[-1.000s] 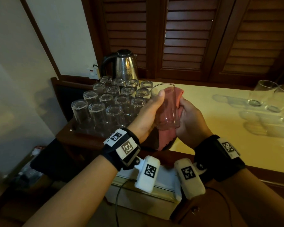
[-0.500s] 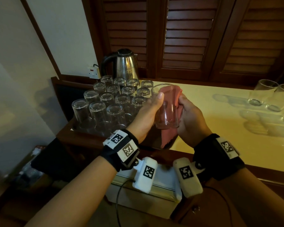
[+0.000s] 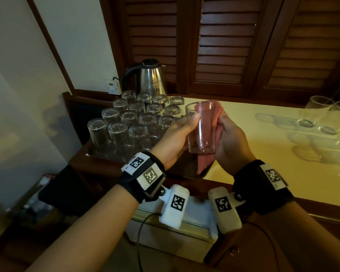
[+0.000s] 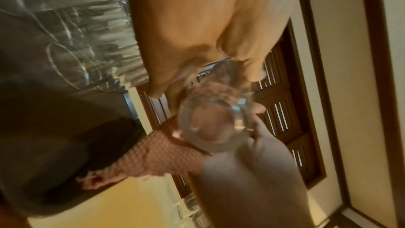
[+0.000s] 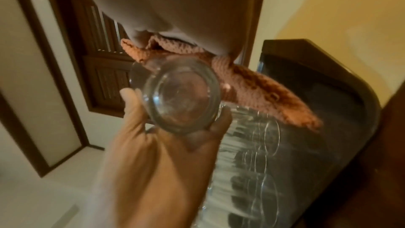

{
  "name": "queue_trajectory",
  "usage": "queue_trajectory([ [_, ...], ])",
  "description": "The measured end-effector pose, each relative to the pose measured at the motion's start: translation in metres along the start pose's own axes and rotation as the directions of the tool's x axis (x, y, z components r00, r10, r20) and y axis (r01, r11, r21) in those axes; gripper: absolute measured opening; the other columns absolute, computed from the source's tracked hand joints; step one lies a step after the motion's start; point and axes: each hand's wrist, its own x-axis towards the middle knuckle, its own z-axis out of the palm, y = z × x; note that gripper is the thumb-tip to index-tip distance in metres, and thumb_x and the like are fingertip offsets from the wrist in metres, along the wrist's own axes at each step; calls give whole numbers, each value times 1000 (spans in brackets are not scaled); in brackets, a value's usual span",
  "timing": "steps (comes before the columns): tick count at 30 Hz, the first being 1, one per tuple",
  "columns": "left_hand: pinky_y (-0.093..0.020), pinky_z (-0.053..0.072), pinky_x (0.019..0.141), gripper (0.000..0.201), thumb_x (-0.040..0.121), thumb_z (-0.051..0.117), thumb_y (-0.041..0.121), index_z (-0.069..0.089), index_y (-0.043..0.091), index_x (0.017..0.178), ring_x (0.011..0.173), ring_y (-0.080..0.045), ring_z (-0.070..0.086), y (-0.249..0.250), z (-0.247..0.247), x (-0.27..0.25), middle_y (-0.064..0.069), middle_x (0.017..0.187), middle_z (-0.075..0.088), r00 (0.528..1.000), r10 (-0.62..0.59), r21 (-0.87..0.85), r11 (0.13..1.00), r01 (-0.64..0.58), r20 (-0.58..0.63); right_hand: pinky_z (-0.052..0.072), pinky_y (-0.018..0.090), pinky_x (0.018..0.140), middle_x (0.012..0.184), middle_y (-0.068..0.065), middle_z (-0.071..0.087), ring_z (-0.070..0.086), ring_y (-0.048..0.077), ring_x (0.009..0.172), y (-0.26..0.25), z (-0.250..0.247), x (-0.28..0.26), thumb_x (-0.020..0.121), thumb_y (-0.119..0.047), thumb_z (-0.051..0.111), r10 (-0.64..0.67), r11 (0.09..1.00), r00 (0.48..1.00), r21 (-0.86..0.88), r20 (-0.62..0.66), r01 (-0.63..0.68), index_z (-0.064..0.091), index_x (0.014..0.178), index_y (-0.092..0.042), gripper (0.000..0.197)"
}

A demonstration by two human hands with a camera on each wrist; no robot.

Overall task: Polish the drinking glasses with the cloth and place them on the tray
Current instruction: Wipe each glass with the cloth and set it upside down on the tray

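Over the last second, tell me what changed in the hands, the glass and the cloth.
Little: the left hand keeps its grip on the glass; the right hand still presses the cloth against its far side, shifting slightly up the glass. The upturned glasses, tray and kettle stayed put.

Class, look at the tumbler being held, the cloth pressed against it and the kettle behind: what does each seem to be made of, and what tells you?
Tumbler: clear glass, smooth; you see the cloth through it and its thick base.
Cloth: pink woven fabric, probably cotton; waffle texture, limp folds.
Kettle: shiny metal, likely stainless steel, mirror reflections; its black handle looks plastic.
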Motion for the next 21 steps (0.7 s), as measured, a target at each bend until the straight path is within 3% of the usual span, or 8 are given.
queue_trajectory([
  [2, -42, 54, 94, 21, 102, 50, 30, 59, 17, 117, 101, -23, 67, 2, 8, 0, -6, 105, 70, 998, 8, 6, 1000, -8, -61, 54, 43, 98, 133, 12, 65, 65, 25, 119, 2, 3, 1, 109, -25, 26, -75, 995, 997, -63, 13, 76, 43, 149, -18, 44],
  [5, -29, 52, 79, 32, 100, 56, 36, 49, 22, 127, 99, -12, 65, -6, 17, 3, 1, 112, 65, 993, 76, 124, 990, -65, -92, 52, 43, 102, 132, 11, 66, 64, 25, 122, 7, 9, -2, 110, -24, 26, -86, 995, 996, -45, 22, 87, 46, 146, -18, 42],
  [9, -21, 53, 71, 35, 96, 62, 37, 59, 19, 125, 88, -5, 69, -14, 16, 5, 1, 107, 70, 982, 141, 110, 986, -127, -125, 49, 48, 105, 132, 17, 65, 62, 31, 124, 9, 4, -6, 108, -36, 34, 54, 996, 998, 70, 18, -56, 54, 141, -11, 46],
  [12, -22, 56, 75, 26, 99, 52, 39, 71, 22, 101, 83, -4, 70, -9, 11, 8, 4, 92, 75, 987, 146, 113, 984, -138, -68, 46, 51, 107, 132, 20, 64, 62, 33, 124, 12, -4, -6, 106, -41, 38, 148, 983, 988, 107, 46, -152, 57, 139, -8, 49],
  [14, -29, 52, 80, 37, 92, 54, 51, 72, 20, 98, 88, -16, 69, -5, 7, 10, -2, 97, 74, 994, 81, 64, 995, -76, -70, 51, 45, 97, 123, 20, 67, 66, 30, 111, 12, -6, -8, 105, -37, 37, 154, 981, 985, 108, 73, -162, 57, 137, -6, 49],
  [17, -30, 49, 66, 54, 84, 64, 54, 69, 6, 109, 78, -22, 63, -4, -3, 13, -11, 97, 69, 993, 64, -34, 997, -68, -94, 56, 39, 80, 109, 19, 69, 66, 30, 92, 8, -8, -9, 95, -39, 50, 103, 991, 993, 76, 62, -107, 60, 131, -5, 51],
  [19, -33, 50, 73, 51, 79, 76, 45, 67, 8, 114, 88, -20, 64, -5, -10, 16, -7, 102, 71, 988, 117, -62, 990, -124, -100, 59, 42, 84, 114, 17, 68, 69, 29, 98, 5, -9, -8, 98, -32, 51, 91, 981, 995, 169, 39, -96, 62, 123, -5, 39],
  [21, -38, 50, 95, 59, 71, 85, 29, 63, 8, 120, 109, -20, 65, -7, -17, 18, -6, 116, 70, 978, 170, -61, 982, -179, -123, 60, 43, 85, 109, 14, 71, 70, 30, 100, 2, -12, -5, 105, -29, 43, 113, 956, 993, 272, 23, -115, 64, 115, -6, 32],
])
